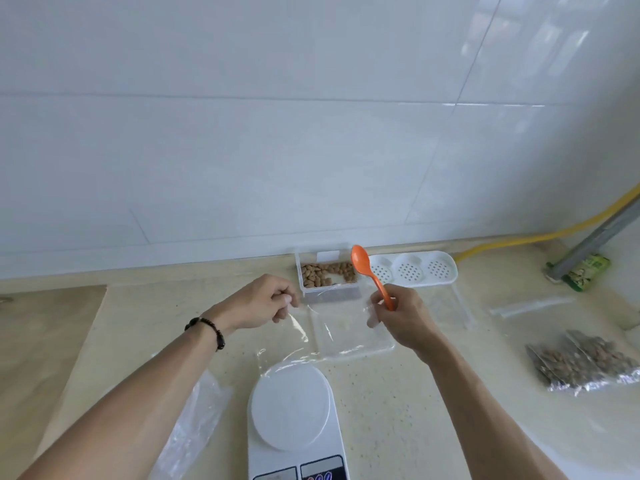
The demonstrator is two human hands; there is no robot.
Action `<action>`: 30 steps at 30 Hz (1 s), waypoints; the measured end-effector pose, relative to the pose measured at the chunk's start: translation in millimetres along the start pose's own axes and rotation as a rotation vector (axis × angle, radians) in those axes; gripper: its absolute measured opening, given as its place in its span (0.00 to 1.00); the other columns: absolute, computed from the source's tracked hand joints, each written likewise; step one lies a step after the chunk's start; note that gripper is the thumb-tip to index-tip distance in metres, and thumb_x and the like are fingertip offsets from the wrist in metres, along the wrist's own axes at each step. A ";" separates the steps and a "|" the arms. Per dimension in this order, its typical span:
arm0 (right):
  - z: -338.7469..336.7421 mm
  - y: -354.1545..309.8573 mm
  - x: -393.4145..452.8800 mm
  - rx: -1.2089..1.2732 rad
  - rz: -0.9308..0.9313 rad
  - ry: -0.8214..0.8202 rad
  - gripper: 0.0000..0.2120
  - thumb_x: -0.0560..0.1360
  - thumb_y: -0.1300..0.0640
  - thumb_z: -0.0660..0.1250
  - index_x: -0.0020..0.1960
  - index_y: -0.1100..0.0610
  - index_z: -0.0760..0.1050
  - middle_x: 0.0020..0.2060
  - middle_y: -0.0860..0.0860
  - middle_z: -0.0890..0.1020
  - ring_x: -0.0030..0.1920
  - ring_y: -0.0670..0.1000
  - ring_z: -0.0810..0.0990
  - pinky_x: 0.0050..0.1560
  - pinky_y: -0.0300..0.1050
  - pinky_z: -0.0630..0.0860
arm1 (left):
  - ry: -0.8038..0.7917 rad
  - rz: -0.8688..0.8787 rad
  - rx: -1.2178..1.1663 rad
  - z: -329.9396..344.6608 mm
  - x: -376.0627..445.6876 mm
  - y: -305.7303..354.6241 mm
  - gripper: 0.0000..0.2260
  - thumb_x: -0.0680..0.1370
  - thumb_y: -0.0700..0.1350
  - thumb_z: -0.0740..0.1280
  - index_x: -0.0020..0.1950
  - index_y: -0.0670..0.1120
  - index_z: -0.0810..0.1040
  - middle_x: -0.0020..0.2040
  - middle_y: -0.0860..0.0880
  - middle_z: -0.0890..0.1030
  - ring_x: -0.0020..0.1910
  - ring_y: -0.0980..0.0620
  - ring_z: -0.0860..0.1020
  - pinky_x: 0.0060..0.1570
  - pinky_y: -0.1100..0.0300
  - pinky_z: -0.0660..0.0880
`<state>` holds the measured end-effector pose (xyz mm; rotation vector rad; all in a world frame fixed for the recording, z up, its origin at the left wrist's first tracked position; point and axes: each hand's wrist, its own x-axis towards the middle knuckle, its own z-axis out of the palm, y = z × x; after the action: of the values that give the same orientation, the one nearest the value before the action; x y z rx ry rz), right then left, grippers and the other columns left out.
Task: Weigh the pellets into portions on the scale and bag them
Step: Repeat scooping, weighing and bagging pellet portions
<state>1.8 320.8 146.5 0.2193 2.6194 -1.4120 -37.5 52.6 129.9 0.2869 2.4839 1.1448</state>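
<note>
A clear plastic bag (332,336) hangs stretched between both hands above the counter, just beyond the white scale (292,407). My left hand (265,301) pinches the bag's left top corner. My right hand (398,317) pinches the right corner and also holds an orange spoon (363,265), bowl pointing up. Behind the bag stands a clear box of brown pellets (327,273). The scale's round platform is bare.
A white perforated tray (412,268) sits right of the pellet box. Filled pellet bags (581,363) lie at the right, with an empty bag (530,306) beyond them. More empty bags (194,424) lie left of the scale. A yellow hose (540,233) runs along the wall.
</note>
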 end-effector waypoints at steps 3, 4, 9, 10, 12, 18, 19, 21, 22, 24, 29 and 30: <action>3.4 -2.5 6.3 0.026 -0.009 -0.011 0.05 0.75 0.65 0.63 0.44 0.58 0.77 0.30 0.53 0.84 0.31 0.46 0.78 0.35 0.43 0.71 | 0.079 -0.009 0.155 -1.1 2.4 -1.2 0.10 0.81 0.40 0.59 0.46 0.48 0.79 0.41 0.51 0.83 0.41 0.55 0.81 0.46 0.55 0.77; 4.8 -3.3 7.1 0.048 -0.002 -0.010 0.05 0.75 0.65 0.63 0.44 0.58 0.77 0.30 0.54 0.84 0.31 0.45 0.77 0.34 0.44 0.70 | 0.092 0.004 0.239 0.1 2.4 0.6 0.08 0.81 0.45 0.59 0.50 0.49 0.78 0.47 0.50 0.83 0.47 0.54 0.80 0.50 0.55 0.76; 15.9 -5.9 8.7 0.215 0.055 -0.012 0.06 0.74 0.68 0.64 0.44 0.58 0.75 0.32 0.59 0.84 0.26 0.46 0.74 0.31 0.43 0.70 | 0.034 0.114 0.546 31.3 2.1 26.2 0.55 0.60 0.75 0.65 0.78 0.48 0.53 0.76 0.47 0.61 0.74 0.48 0.59 0.75 0.49 0.53; 18.6 -7.6 8.2 0.232 0.059 -0.027 0.06 0.74 0.68 0.64 0.44 0.58 0.75 0.32 0.58 0.84 0.26 0.47 0.74 0.31 0.43 0.71 | 0.053 0.151 0.597 39.2 3.1 31.5 0.58 0.59 0.74 0.69 0.79 0.47 0.47 0.77 0.47 0.56 0.76 0.48 0.54 0.76 0.48 0.46; 23.6 -12.5 6.5 0.279 0.063 -0.067 0.05 0.74 0.68 0.64 0.45 0.59 0.74 0.33 0.59 0.85 0.25 0.45 0.74 0.30 0.40 0.71 | 0.127 0.227 0.637 50.5 6.4 37.5 0.59 0.60 0.70 0.72 0.78 0.48 0.44 0.77 0.48 0.55 0.76 0.49 0.52 0.75 0.49 0.40; 28.9 -19.6 9.6 0.365 0.046 -0.111 0.04 0.75 0.69 0.65 0.45 0.62 0.76 0.35 0.62 0.84 0.23 0.43 0.74 0.24 0.34 0.67 | 0.313 0.383 0.360 52.7 13.8 28.5 0.37 0.64 0.56 0.75 0.69 0.48 0.65 0.58 0.57 0.68 0.63 0.53 0.67 0.71 0.54 0.57; 29.9 -18.1 12.4 0.362 0.047 -0.109 0.03 0.76 0.67 0.66 0.45 0.63 0.77 0.35 0.60 0.84 0.24 0.44 0.74 0.24 0.33 0.67 | 0.326 0.389 0.322 51.0 14.8 24.7 0.35 0.64 0.55 0.75 0.67 0.48 0.67 0.56 0.59 0.67 0.61 0.54 0.69 0.69 0.56 0.59; 32.1 -13.4 19.7 0.332 0.055 -0.077 0.04 0.77 0.63 0.67 0.45 0.63 0.79 0.37 0.57 0.84 0.25 0.46 0.74 0.24 0.33 0.67 | 0.335 0.367 0.301 48.7 19.2 13.4 0.34 0.63 0.56 0.73 0.66 0.48 0.68 0.54 0.59 0.68 0.58 0.55 0.71 0.67 0.55 0.63; 32.8 -10.4 24.6 0.298 0.064 -0.044 0.07 0.77 0.60 0.67 0.44 0.63 0.80 0.38 0.56 0.84 0.27 0.47 0.74 0.25 0.33 0.68 | 0.331 0.341 0.300 47.7 21.8 7.0 0.34 0.63 0.58 0.71 0.66 0.49 0.68 0.54 0.58 0.69 0.58 0.55 0.72 0.66 0.54 0.64; 31.1 -4.3 36.6 0.211 0.103 0.023 0.12 0.79 0.57 0.64 0.43 0.65 0.79 0.35 0.57 0.81 0.30 0.50 0.74 0.28 0.37 0.69 | 0.327 0.283 0.302 45.7 28.5 -6.6 0.35 0.63 0.62 0.66 0.67 0.49 0.67 0.55 0.55 0.70 0.57 0.53 0.72 0.64 0.53 0.65; 19.7 6.6 80.9 -0.198 0.106 0.032 0.11 0.73 0.69 0.52 0.35 0.59 0.65 0.33 0.56 0.70 0.34 0.58 0.73 0.36 0.50 0.70 | 0.356 0.180 0.307 36.8 47.9 -31.9 0.34 0.63 0.60 0.70 0.66 0.49 0.68 0.56 0.52 0.72 0.56 0.52 0.73 0.62 0.52 0.67; 18.8 7.9 89.3 -0.283 0.105 0.020 0.10 0.71 0.70 0.52 0.35 0.60 0.66 0.35 0.57 0.71 0.34 0.59 0.74 0.35 0.49 0.71 | 0.352 0.168 0.315 35.2 53.1 -36.0 0.33 0.64 0.58 0.72 0.66 0.49 0.68 0.56 0.52 0.72 0.56 0.51 0.73 0.62 0.52 0.67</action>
<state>-82.4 314.2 111.3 0.3301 2.7384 -0.9966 -71.2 71.5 67.8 0.4185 3.0060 0.9252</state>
